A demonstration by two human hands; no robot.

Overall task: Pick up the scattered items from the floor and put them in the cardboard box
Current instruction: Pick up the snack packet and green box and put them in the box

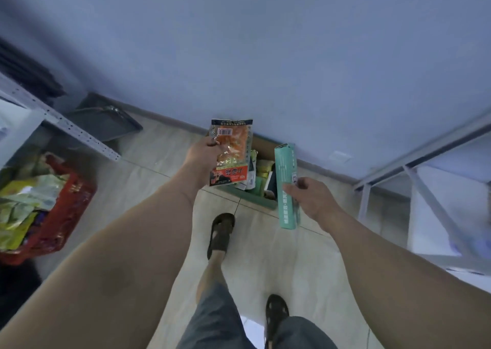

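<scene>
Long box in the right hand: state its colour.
Mint green long box, clearest in the head view.

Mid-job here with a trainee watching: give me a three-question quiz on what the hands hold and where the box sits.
1. True or false: the left hand holds a snack packet.
2. What does the right hand grip? A) green carton B) bottle C) sandal
3. Fill in: the cardboard box stands against the ____.

Key: 1 true. 2 A, the green carton. 3 wall; the box already holds packets.
</scene>
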